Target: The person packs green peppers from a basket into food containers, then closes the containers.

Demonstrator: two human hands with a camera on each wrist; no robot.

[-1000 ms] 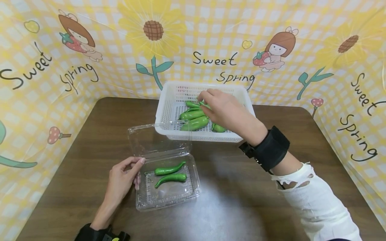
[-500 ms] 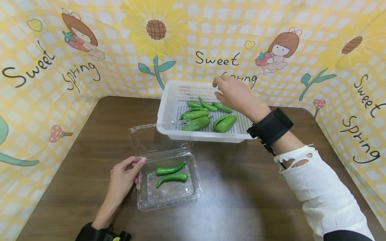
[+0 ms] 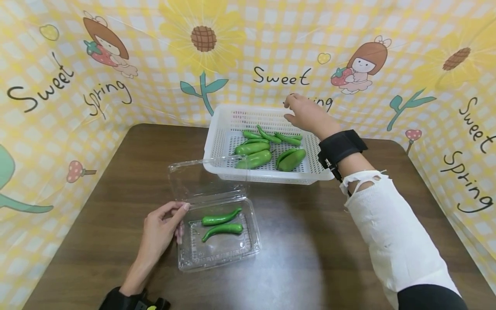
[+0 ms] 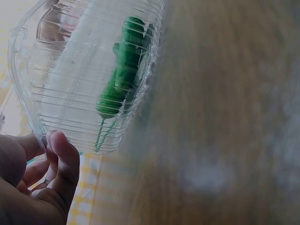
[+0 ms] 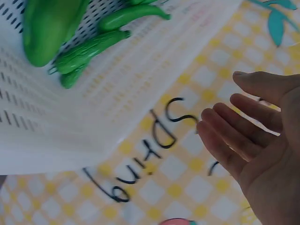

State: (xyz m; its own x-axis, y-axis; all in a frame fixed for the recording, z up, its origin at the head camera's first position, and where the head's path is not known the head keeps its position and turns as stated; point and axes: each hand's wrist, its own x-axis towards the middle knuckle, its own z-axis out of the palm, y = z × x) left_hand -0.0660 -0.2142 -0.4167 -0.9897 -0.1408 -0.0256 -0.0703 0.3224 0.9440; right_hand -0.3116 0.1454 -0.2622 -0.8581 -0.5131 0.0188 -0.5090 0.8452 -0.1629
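Left hand (image 3: 159,228): thumb and fingers pinch the left rim of a clear plastic clamshell (image 3: 228,252), which sits on the bench (image 3: 294,241) just right of that hand. Lid (image 3: 193,181) is up, beyond the left fingertips; its top edge overlaps the basket in the head view, can't tell if they touch. Two green chilies (image 3: 224,229) lie side by side in the clamshell, right of the left hand, apart from its fingers.

Right hand (image 3: 306,113): holds nothing, fingers loosely extended, raised near the far rim of a white perforated basket (image 3: 271,175). Basket is on the bench, below the right hand and well ahead of the left. In it: slim green peppers (image 3: 287,139) nearest the right hand, two plump green vegetables (image 3: 254,159) farther to its left, another plump one (image 3: 293,161) on its near side. Exact type unclear.

Black straps (image 3: 342,147) on both wrists, white sleeve (image 3: 395,232) behind the right hand, yellow-check printed cloth (image 3: 271,43) beyond it.
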